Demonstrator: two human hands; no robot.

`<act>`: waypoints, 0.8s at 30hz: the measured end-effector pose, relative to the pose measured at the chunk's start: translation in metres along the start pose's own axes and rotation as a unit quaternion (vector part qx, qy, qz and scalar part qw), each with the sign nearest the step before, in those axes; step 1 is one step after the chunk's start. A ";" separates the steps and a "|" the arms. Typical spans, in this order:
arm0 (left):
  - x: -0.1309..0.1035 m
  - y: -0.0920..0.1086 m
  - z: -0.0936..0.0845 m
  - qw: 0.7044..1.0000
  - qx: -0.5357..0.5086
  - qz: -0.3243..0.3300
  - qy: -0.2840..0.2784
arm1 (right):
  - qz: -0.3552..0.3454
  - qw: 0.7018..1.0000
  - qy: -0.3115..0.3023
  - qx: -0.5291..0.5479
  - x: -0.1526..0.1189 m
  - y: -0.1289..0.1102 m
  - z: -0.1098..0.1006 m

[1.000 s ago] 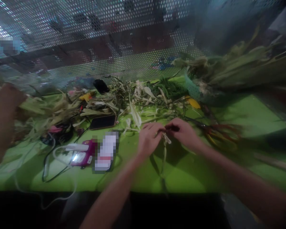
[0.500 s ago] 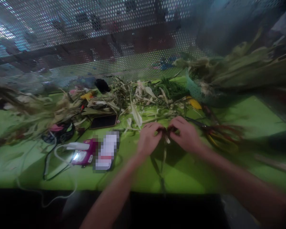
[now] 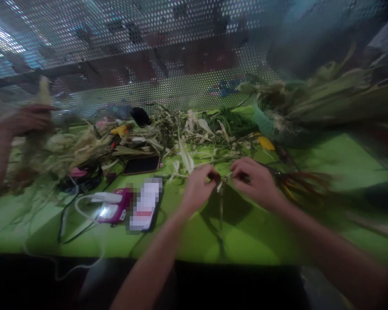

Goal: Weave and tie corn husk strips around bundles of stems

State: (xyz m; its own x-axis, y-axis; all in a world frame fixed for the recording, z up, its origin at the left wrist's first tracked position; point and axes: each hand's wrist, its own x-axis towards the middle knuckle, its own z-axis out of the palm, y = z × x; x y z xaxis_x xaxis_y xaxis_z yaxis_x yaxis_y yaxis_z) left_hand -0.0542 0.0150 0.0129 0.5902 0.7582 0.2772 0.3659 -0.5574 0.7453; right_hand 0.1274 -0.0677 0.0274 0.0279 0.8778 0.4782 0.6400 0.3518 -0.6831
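A thin strip of dry plant fibre, maybe husk (image 3: 221, 202), hangs between my hands over the green table. My left hand (image 3: 200, 185) pinches one side of it with thumb and forefinger. Close by on the other side, my right hand (image 3: 254, 178) pinches it too, so a small knot-like bit shows in the gap. Fine detail there is blurred. Behind my left hand a pale dried husk leaf (image 3: 185, 157) rests on the tabletop. Scissors with orange and yellow handles (image 3: 302, 185) lie right of my right hand, partly smeared.
Husk scraps (image 3: 168, 129) run along the back by a perforated screen (image 3: 181, 64). A green basket (image 3: 267, 118) of long husks stands back right. Left are a dark phone (image 3: 141, 165), a lit phone (image 3: 145, 204) and a magenta power strip (image 3: 116, 206). Another person's hand (image 3: 29, 118) holds husk.
My hands have drawn slightly apart, opening a wider gap with the strip between them. At the left, another person's hand has come into view, raising a husk.
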 end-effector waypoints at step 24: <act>0.000 0.007 0.013 0.917 -0.373 -0.145 0.004 | 0.192 0.929 -0.041 0.313 0.002 0.010 0.011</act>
State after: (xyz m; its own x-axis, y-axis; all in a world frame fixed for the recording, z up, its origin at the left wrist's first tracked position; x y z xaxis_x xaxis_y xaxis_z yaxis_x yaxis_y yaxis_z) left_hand -0.0423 0.0073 0.0103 0.5401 0.8416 0.0036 -0.0879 0.0522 0.9948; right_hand 0.1255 -0.0588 0.0152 0.0871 0.9905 0.1060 0.0231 0.1044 -0.9943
